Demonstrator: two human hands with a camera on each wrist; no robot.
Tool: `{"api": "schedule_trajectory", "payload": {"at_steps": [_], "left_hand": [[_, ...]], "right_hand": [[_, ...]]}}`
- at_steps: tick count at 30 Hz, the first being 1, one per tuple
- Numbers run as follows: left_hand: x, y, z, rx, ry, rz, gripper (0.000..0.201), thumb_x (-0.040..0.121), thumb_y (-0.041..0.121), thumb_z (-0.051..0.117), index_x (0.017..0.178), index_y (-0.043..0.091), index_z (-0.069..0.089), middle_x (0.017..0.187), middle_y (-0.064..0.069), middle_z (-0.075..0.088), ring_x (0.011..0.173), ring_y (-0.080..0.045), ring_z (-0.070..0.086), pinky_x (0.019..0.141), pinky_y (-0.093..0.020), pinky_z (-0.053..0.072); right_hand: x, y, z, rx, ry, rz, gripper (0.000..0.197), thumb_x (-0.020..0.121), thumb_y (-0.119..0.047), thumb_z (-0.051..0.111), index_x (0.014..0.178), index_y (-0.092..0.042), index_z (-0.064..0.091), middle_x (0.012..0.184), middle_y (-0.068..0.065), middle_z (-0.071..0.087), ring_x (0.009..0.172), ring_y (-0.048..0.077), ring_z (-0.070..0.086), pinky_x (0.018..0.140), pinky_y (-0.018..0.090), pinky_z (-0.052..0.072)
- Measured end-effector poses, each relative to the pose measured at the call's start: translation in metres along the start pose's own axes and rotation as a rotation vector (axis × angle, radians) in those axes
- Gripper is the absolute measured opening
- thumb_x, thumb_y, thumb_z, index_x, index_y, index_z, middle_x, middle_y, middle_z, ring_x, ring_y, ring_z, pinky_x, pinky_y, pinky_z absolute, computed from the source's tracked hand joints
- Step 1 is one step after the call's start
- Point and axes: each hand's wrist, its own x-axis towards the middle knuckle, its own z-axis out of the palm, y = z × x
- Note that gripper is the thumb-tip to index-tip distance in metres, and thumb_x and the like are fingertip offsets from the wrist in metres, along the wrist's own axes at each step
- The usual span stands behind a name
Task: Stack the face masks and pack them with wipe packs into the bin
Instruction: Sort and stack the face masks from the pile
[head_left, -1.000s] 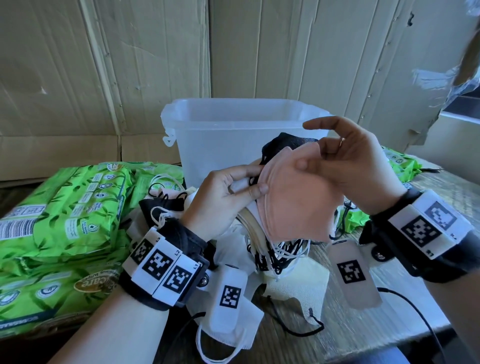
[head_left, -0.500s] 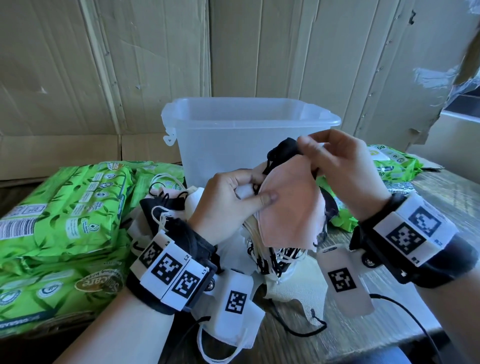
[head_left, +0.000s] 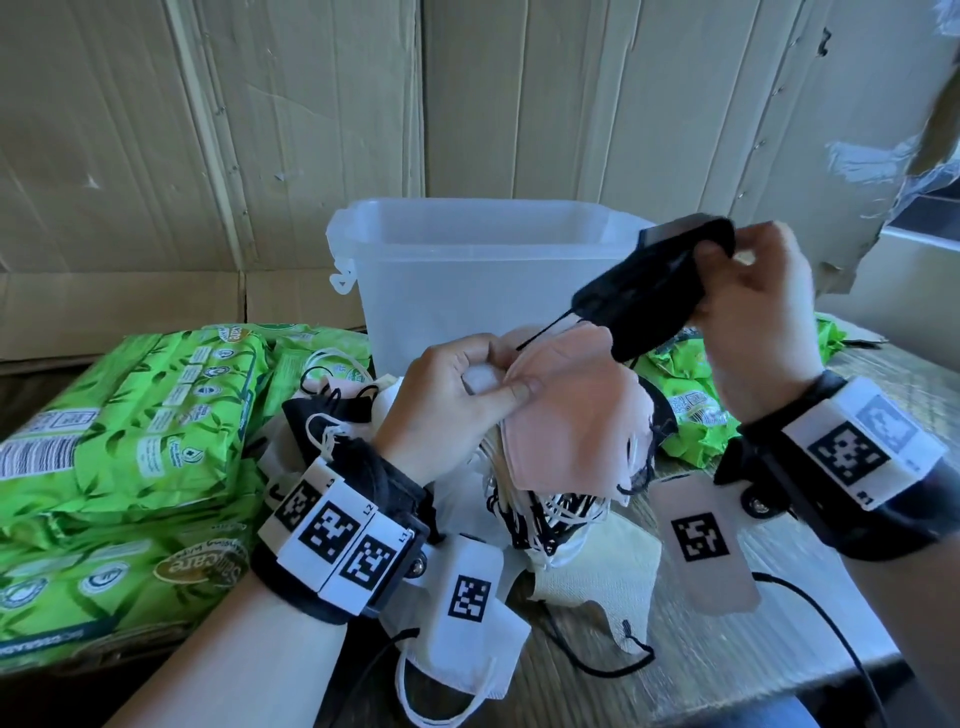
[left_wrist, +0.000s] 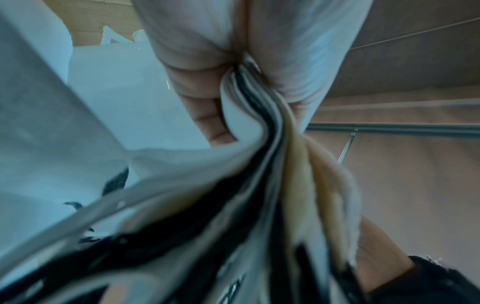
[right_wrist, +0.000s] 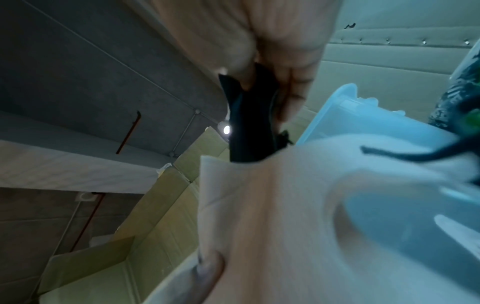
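While left hand (head_left: 457, 395) pinches mask stack (head_left: 566, 431), right hand (head_left: 753, 332) grips black mask (head_left: 649, 291), "Care" wipe packs (head_left: 130, 415).

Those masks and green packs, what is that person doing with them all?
A person is sorting face masks into one bundle. The left hand pinches a stack of masks with a pink one on top. The right hand holds a black mask up in front of the clear bin, not yet on the stack. Green wipe packs lie on the table on both sides, and a few loose masks wait near the wrists.
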Motion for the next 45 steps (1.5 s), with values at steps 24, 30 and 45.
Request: {"api": "schedule_trajectory", "payload": {"at_steps": [24, 30, 45], "left_hand": [[-0.005, 0.008, -0.002, -0.194, -0.022, -0.051, 0.021, 0.067, 0.029, 0.075, 0.087, 0.024, 0.073, 0.089, 0.006, 0.073, 0.088, -0.002, 0.064, 0.085, -0.018, 0.048], [-0.004, 0.005, 0.002, -0.069, 0.040, -0.081, 0.010, 0.079, 0.007, 0.071, 0.077, 0.017, 0.071, 0.078, -0.009, 0.063, 0.066, -0.007, 0.056, 0.067, -0.024, 0.047], [-0.007, 0.008, 0.001, -0.158, -0.079, 0.001, 0.022, 0.064, 0.041, 0.072, 0.078, 0.025, 0.077, 0.082, 0.009, 0.074, 0.083, -0.002, 0.066, 0.082, -0.018, 0.049]], "right_hand": [[-0.031, -0.006, 0.017, -0.114, -0.713, 0.024, 0.033, 0.065, -0.005, 0.057, 0.089, -0.027, 0.065, 0.072, 0.000, 0.069, 0.061, 0.011, 0.052, 0.060, 0.017, 0.042], [-0.026, 0.005, 0.012, -0.376, -0.531, -0.124, 0.031, 0.067, -0.021, 0.080, 0.066, -0.034, 0.052, 0.074, -0.009, 0.045, 0.062, 0.009, 0.046, 0.063, 0.019, 0.034], [-0.030, -0.004, 0.000, 0.135, -0.672, 0.142, 0.051, 0.079, 0.014, 0.059, 0.109, -0.024, 0.043, 0.051, -0.003, 0.051, 0.046, 0.010, 0.046, 0.045, 0.018, 0.039]]}}
